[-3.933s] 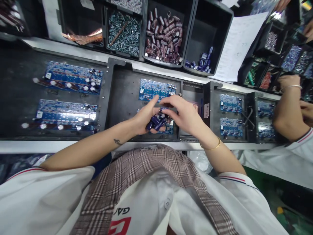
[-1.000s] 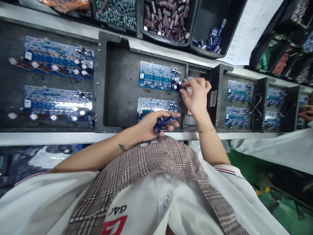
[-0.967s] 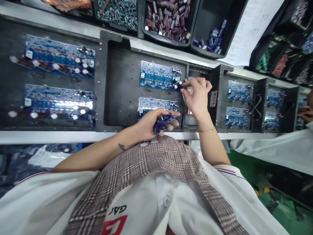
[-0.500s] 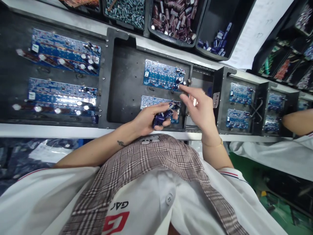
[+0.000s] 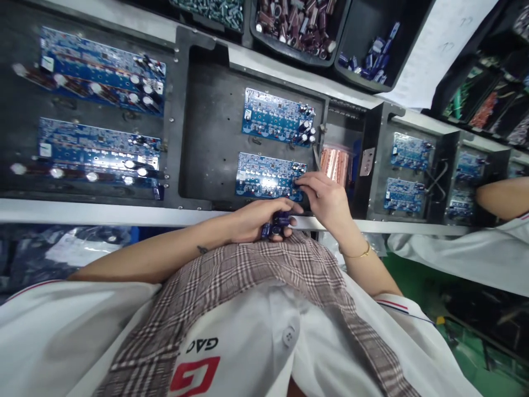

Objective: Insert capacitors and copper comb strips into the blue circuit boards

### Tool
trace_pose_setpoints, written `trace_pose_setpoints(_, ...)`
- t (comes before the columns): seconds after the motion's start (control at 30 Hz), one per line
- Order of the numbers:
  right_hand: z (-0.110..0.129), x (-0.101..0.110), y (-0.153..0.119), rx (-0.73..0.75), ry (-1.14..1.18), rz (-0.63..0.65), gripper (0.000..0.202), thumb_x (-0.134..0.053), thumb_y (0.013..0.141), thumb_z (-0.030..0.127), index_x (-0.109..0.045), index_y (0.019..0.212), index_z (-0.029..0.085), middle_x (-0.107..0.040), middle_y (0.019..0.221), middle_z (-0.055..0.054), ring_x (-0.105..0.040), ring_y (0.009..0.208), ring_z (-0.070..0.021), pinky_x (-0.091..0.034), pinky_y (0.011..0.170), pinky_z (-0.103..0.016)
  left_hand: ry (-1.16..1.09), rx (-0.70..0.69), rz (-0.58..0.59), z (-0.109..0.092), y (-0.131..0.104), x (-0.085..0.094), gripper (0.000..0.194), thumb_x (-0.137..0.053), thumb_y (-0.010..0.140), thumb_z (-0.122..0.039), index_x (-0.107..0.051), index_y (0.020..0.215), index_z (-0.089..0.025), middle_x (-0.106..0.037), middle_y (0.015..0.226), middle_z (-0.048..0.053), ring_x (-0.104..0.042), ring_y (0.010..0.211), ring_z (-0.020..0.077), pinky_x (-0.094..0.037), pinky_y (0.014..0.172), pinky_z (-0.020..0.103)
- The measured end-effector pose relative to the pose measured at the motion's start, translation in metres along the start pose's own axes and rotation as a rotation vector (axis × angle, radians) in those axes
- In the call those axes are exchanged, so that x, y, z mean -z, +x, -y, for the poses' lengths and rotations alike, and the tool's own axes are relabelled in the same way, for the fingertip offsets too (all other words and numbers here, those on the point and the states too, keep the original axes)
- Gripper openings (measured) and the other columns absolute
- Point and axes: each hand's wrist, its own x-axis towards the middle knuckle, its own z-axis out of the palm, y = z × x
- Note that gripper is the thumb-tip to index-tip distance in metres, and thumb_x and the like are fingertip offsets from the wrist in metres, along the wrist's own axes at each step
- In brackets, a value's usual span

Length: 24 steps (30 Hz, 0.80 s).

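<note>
Several dark blue capacitors [image 5: 276,225] lie in my left hand [image 5: 258,220], its fingers curled round them at the front edge of the black tray [image 5: 206,121]. My right hand [image 5: 326,196] is closed in a pinch at the right end of the lower blue circuit board [image 5: 268,175]; whatever its fingertips hold is too small to make out. Above it in the same tray lies the upper circuit board [image 5: 276,116], with several upright capacitors at its right end.
Black bins of brown capacitors [image 5: 297,25] and blue capacitors [image 5: 376,58] stand behind the tray. Trays with more boards [image 5: 99,149] lie left and right. Copper-coloured parts [image 5: 335,164] sit right of my tray. Another person's arm [image 5: 502,201] reaches in at far right.
My right hand has moved from the upper board's right end down to the lower board. My left hand has drawn back off the lower board towards my body, still holding capacitors.
</note>
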Motion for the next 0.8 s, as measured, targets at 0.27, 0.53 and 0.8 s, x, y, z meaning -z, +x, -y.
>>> trace_pose_setpoints(0.27,-0.01,0.003,-0.004,0.266,-0.196,0.182,0.033,-0.041,0.095,0.013,-0.065,0.116,0.022,-0.065,0.125,-0.008,-0.058,0.117,-0.0226,-0.052,0.095,-0.044,-0.005,-0.041,-0.066,0.004,-0.003,0.004,0.014,-0.042,0.092,-0.021,-0.053,0.092,-0.012,-0.067,0.083,0.014,-0.061,0.058,0.0132,-0.04,0.038,0.017)
trace_pose_setpoints(0.53,0.039,0.019,-0.024,0.096,0.063,0.065,0.03,-0.055,0.094,0.029,-0.06,0.123,0.023,-0.07,0.111,-0.005,-0.066,0.098,-0.0164,-0.055,0.088,-0.032,-0.015,-0.151,-0.135,0.014,0.003,0.001,0.032,-0.049,0.095,-0.039,-0.055,0.076,-0.013,-0.053,0.062,0.002,-0.048,0.044,0.0073,-0.028,0.033,0.015)
trace_pose_setpoints(0.8,0.006,-0.001,-0.029,-0.054,-0.107,-0.012,0.019,-0.055,0.092,0.022,-0.067,0.106,0.018,-0.072,0.096,-0.006,-0.068,0.085,-0.0168,-0.054,0.076,-0.03,-0.039,-0.087,-0.13,0.021,0.002,-0.002,0.02,-0.045,0.091,-0.013,-0.062,0.098,-0.007,-0.068,0.09,0.013,-0.065,0.064,0.0138,-0.049,0.05,0.022)
